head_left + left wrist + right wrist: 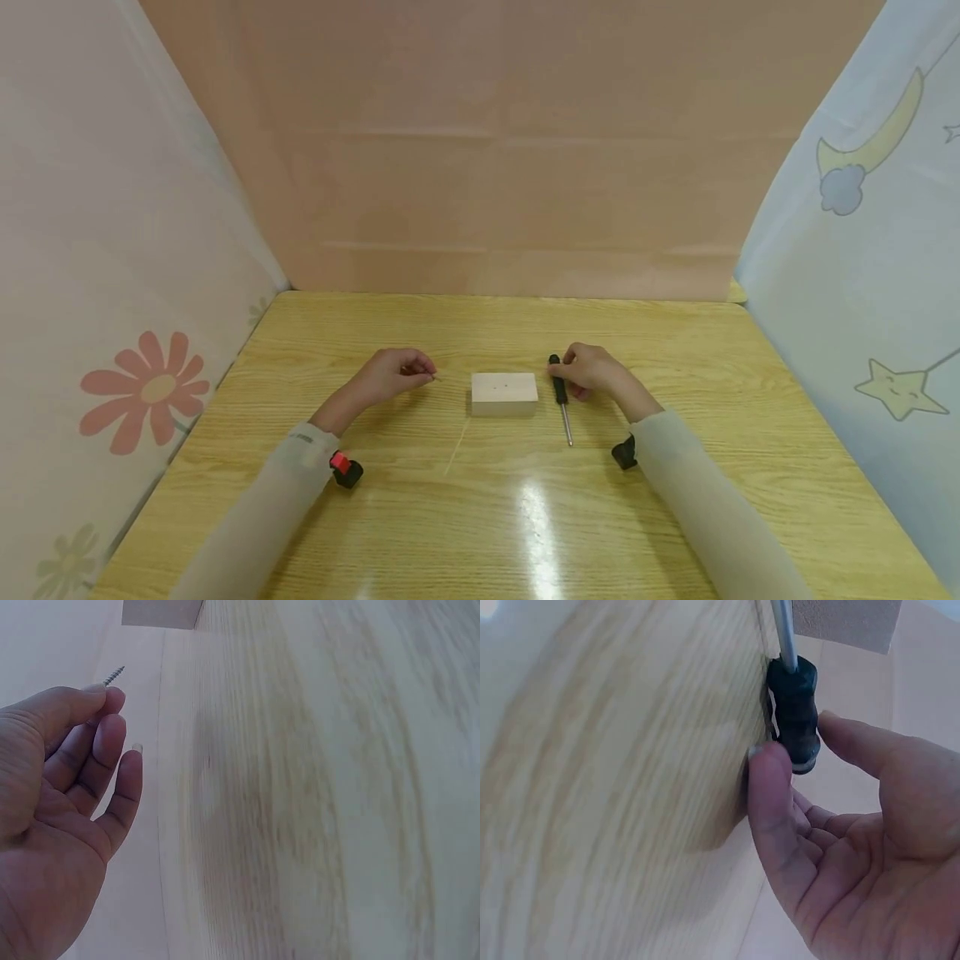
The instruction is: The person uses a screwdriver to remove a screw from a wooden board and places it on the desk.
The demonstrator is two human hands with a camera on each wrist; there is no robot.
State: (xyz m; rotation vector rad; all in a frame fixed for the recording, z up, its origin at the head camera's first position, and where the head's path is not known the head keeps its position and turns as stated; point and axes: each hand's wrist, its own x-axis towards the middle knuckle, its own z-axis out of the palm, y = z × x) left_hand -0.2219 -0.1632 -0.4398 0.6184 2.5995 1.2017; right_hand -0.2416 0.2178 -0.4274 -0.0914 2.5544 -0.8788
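My left hand (392, 375) is left of a pale rectangular wooden block (504, 400). Its thumb and index finger pinch a small metal screw (114, 676), whose pointed, threaded end sticks out past the fingertips. Two small dark marks show on the block's top face. On the block's right, my right hand (592, 369) has thumb and index finger on either side of the black handle of a screwdriver (795, 712). The screwdriver's metal shaft points towards the near edge of the table in the head view. The remaining right fingers curl in beneath the palm.
The wood-grain table (420, 525) has a bright glare patch near its front. A brown panel (495, 167) rises behind it. Printed cloths hang at both sides, the left with a flower (156, 390), the right with a star (900, 390).
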